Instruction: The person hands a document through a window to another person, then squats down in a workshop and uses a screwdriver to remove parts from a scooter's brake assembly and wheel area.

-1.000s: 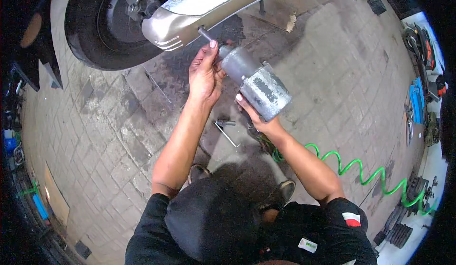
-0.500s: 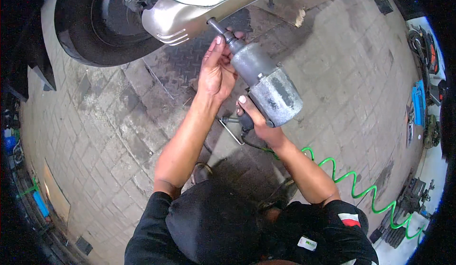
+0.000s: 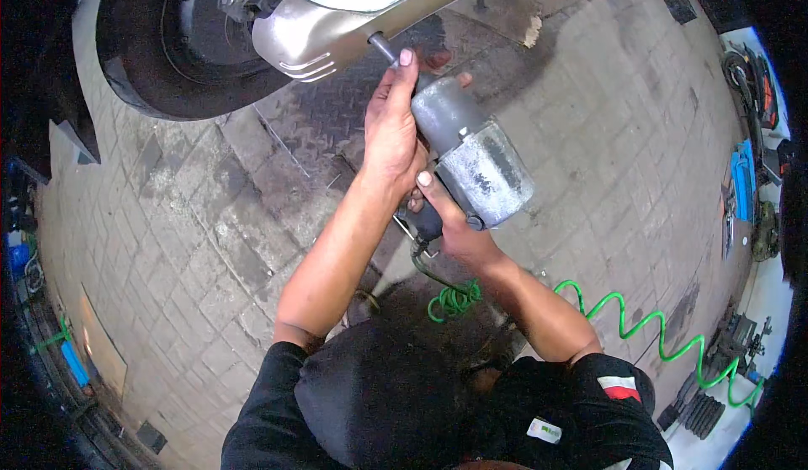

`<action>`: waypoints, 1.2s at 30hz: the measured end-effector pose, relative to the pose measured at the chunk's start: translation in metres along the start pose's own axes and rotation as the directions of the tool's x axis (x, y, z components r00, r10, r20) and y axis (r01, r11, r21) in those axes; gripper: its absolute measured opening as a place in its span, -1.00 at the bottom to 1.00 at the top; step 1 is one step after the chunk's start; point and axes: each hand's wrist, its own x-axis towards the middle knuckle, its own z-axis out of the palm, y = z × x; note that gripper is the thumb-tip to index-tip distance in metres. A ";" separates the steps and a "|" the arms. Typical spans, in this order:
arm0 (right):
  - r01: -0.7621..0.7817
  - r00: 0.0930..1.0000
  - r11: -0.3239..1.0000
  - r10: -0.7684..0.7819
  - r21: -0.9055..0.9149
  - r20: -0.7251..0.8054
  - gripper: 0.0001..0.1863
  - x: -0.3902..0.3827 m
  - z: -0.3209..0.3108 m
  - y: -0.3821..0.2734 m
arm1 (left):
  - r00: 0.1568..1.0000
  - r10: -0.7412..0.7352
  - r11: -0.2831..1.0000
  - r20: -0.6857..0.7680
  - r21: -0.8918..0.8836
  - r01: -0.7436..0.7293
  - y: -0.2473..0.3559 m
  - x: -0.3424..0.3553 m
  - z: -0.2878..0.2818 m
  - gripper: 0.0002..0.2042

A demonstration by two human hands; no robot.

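An air impact wrench [image 3: 488, 167] with a grey metal body lies slanted across the middle of the view, its nose pointing up and left. My right hand [image 3: 467, 234] is closed around its dark handle, the thumb along the side of the body. Under and around the front end wraps my left hand [image 3: 394, 133], thumb on the neck and fingertips showing on the far side. From the nose a long dark socket [image 3: 383, 47] reaches to the lower edge of a champagne-coloured scooter panel [image 3: 316, 37]. Its tip is hidden at or behind that edge.
A black scooter wheel [image 3: 143, 58] stands at upper left beside the panel. A coiled green air hose [image 3: 623, 310] runs from near the wrench to the right. Grey paving [image 3: 202, 201] covers the floor, with a dark tread plate [image 3: 316, 112] below the scooter. Tools [image 3: 745, 180] line the right wall.
My left hand has slid along the nose and now wraps further around the wrench's front. The hose has shifted, with a bunched coil now showing below my right hand.
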 end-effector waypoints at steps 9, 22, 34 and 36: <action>0.132 0.991 0.991 -0.132 0.017 0.028 -0.81 0.002 -0.002 0.011 | 0.995 0.096 0.994 0.001 -0.054 -0.096 -0.003 0.002 0.002 -0.62; 0.067 0.997 0.966 -0.073 0.249 0.016 -0.73 -0.002 -0.028 0.013 | 0.978 0.128 0.960 -0.165 -0.228 -0.164 0.010 0.041 -0.008 -0.78; 0.517 0.768 0.298 -0.576 -0.803 0.281 -0.69 -0.002 -0.209 0.019 | 0.967 0.141 0.980 -0.215 -0.112 -0.167 0.009 0.034 -0.002 -0.73; 0.316 0.897 0.425 -0.424 -0.848 0.122 -0.67 -0.010 -0.234 0.010 | 0.970 0.118 0.972 -0.211 -0.176 -0.157 0.006 0.037 -0.007 -0.75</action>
